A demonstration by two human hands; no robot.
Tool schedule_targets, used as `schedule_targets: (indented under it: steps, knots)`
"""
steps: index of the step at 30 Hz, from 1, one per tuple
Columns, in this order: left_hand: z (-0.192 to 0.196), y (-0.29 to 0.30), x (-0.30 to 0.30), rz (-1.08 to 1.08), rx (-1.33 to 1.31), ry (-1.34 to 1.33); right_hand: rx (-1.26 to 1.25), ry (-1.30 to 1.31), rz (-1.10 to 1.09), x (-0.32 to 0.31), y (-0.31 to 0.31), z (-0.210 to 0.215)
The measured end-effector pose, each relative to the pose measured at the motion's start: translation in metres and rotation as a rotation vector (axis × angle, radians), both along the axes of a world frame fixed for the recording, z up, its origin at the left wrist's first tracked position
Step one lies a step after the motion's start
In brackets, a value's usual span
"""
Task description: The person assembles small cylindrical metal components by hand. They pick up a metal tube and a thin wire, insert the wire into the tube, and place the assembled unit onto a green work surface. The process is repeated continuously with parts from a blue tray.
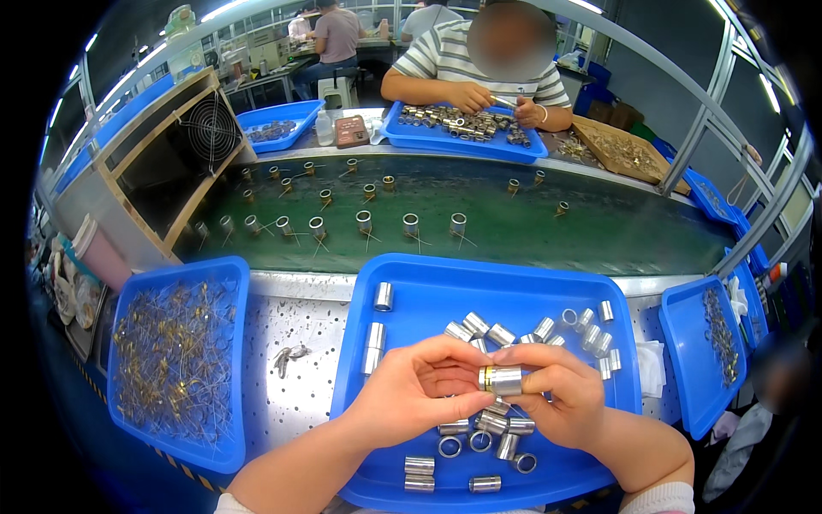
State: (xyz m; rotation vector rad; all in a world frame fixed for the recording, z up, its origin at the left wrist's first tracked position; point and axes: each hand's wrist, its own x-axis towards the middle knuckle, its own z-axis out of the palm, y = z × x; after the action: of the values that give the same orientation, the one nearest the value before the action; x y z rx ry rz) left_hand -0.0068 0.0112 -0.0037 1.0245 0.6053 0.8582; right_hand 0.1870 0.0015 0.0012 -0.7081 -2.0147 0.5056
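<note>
Over the blue tray [428, 274] in front of me, both hands meet at one silver metal cylinder [507, 381] with a yellow, brass-like end. My right hand [565, 390] grips its silver body from the right between thumb and fingers. On the left, my left hand [415, 377] has its fingers curled and its thumb tip against the yellow end. What lies inside the left palm is hidden. Several loose silver cylinders [419, 465] lie and stand in the tray around and beneath my hands, among them a pair [374, 348] end to end at its left side.
Left stands a blue tray of thin wired brass parts [180, 360]; right, a blue tray [685, 377] of small rings. Beyond runs a green conveyor belt [514, 231] carrying several upright cylinders with wires [411, 224]. Across it, a person in a striped shirt [428, 60] handles parts over another tray [411, 141].
</note>
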Motion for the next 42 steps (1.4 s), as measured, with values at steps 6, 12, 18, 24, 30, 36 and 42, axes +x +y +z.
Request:
schedule_targets:
  steps: [6,12,18,24,30,36,42]
  knots:
    - [0.001,0.001,0.001,0.029,0.005,0.014,-0.029,0.032,0.014,0.002,0.000,-0.002]
    - [0.000,0.002,0.000,0.060,0.006,0.032,-0.043,0.035,0.044,0.004,0.005,-0.006]
    - [-0.002,0.001,-0.001,0.083,0.001,0.026,-0.069,0.049,0.057,0.002,0.004,-0.003]
    - [-0.006,0.004,0.000,0.089,0.013,0.041,-0.113,0.086,0.083,0.005,0.009,-0.010]
    - [-0.002,0.003,0.001,0.124,-0.005,0.073,-0.198,0.101,0.095,0.007,0.012,-0.011]
    - [-0.001,0.005,0.003,0.174,-0.016,0.088,-0.261,0.113,0.012,0.009,0.013,-0.007]
    - [-0.001,0.005,0.006,0.216,-0.012,0.140,-0.157,-0.367,-0.452,0.044,0.045,-0.012]
